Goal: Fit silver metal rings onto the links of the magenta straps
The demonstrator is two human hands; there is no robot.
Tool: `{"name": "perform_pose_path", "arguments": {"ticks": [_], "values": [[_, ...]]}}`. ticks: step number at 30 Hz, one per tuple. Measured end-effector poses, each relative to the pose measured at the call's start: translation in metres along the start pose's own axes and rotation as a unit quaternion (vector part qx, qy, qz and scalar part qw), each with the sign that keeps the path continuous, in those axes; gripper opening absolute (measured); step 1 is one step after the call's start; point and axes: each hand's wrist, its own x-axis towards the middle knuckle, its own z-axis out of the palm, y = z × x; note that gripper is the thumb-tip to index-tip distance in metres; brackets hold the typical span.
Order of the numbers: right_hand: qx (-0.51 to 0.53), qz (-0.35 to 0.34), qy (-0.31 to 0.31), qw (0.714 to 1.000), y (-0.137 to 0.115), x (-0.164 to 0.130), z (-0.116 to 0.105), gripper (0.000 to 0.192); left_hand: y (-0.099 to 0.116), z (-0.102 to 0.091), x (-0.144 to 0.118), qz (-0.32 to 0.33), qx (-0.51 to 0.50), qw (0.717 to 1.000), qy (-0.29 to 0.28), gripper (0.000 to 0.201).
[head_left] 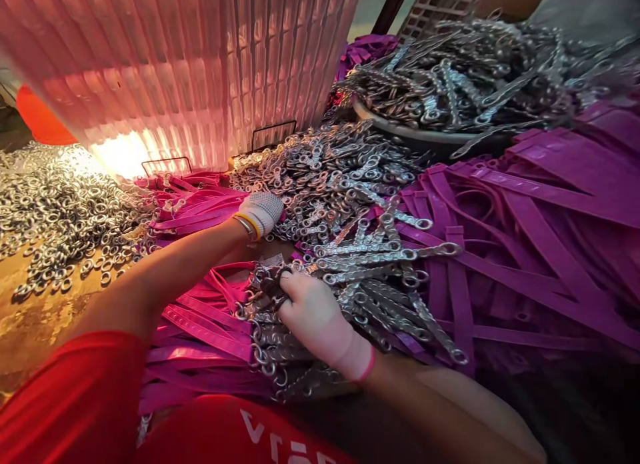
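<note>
My left hand [261,212], in a white knit glove, reaches forward into the edge of a heap of silver metal links [320,177], next to magenta plastic straps [195,201]; what its fingers hold is hidden. My right hand [315,314], also gloved, is closed on a bundle of metal chain pieces [370,277] fanned out over the straps near my body. More magenta straps [200,337] lie beneath that bundle.
A large translucent pink crate [190,64] stands at the back. Loose metal rings [60,211] cover the left of the table. Purple straps [550,251] pile up at right. A bowl [400,127] heaped with metal pieces sits behind them.
</note>
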Motion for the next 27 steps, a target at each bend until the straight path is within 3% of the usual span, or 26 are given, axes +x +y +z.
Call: {"name": "perform_pose_path", "arguments": {"ticks": [4,8,9,12,15,18,23,27], "values": [[0.007,0.021,0.008,1.000,0.006,0.003,-0.008,0.020,0.002,-0.009,-0.027,0.009,-0.050,0.998,0.029,0.016],[0.028,0.009,0.028,0.999,0.007,0.004,-0.018,0.024,-0.019,-0.024,-0.092,0.033,-0.167,0.985,0.000,0.023],[0.037,-0.011,0.034,0.999,0.005,0.004,-0.020,0.027,-0.025,-0.024,-0.112,0.012,-0.276,0.961,-0.020,0.024],[0.035,-0.062,0.030,0.997,-0.006,0.001,-0.022,0.031,-0.037,-0.014,-0.168,-0.037,-0.449,0.891,-0.057,0.022],[-0.030,-0.072,-0.004,0.997,-0.023,-0.003,-0.022,0.026,-0.039,0.000,-0.204,-0.078,-0.549,0.831,-0.039,0.028],[-0.098,-0.077,-0.025,0.992,-0.039,-0.008,-0.021,0.022,-0.036,0.008,-0.221,-0.095,-0.542,0.835,-0.005,0.037],[-0.156,-0.083,-0.025,0.984,-0.052,-0.016,-0.016,0.021,-0.034,0.012,-0.233,-0.105,-0.517,0.847,0.063,0.032],[-0.172,-0.093,-0.037,0.980,-0.055,-0.021,-0.009,0.024,-0.034,0.014,-0.242,-0.088,-0.446,0.890,0.039,0.037]]}}
